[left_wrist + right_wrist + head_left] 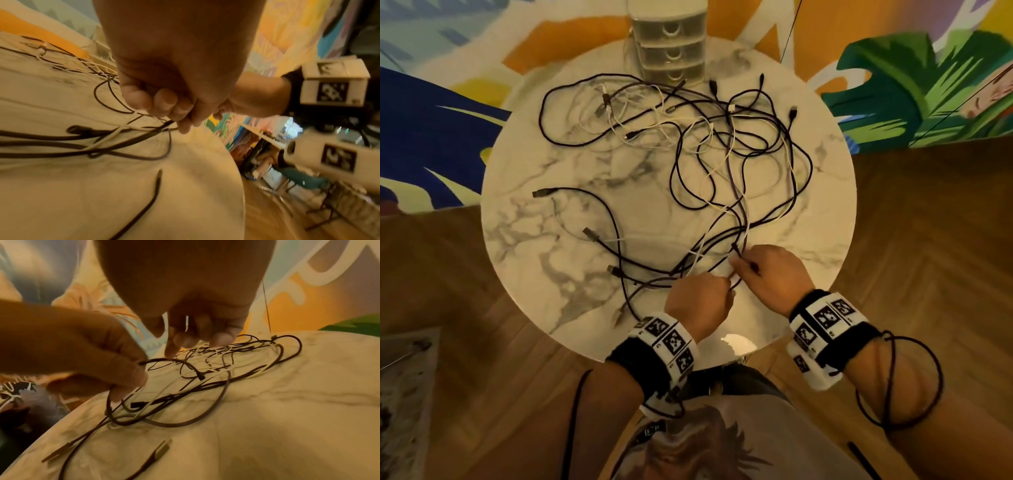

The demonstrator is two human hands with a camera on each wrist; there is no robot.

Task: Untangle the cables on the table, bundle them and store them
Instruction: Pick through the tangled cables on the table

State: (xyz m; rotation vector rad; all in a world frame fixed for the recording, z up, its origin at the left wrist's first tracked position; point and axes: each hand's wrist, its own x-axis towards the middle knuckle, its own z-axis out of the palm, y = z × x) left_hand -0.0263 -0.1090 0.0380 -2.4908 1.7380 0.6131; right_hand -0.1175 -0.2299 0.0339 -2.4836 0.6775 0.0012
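Observation:
A tangle of black and white cables point(722, 154) sprawls over the round marble table point(585, 171). Both hands work at its near end, close to the front edge. My left hand point(726, 291) has its fingers curled round a black cable point(164, 125) just above the tabletop. My right hand point(738, 265) is right beside it, fingertips down, pinching the same black strand point(160, 359), which arcs between the two hands and ends in a small plug point(201, 377). White strands point(218, 371) run under the hands. The right fingertips point(174, 347) partly hide the grip.
A clear plastic drawer unit point(671, 48) stands at the table's far edge. Loose plugs point(539, 193) lie on the left part of the table. A dark cord point(900, 380) loops round my right forearm. Wooden floor and a colourful rug surround the table.

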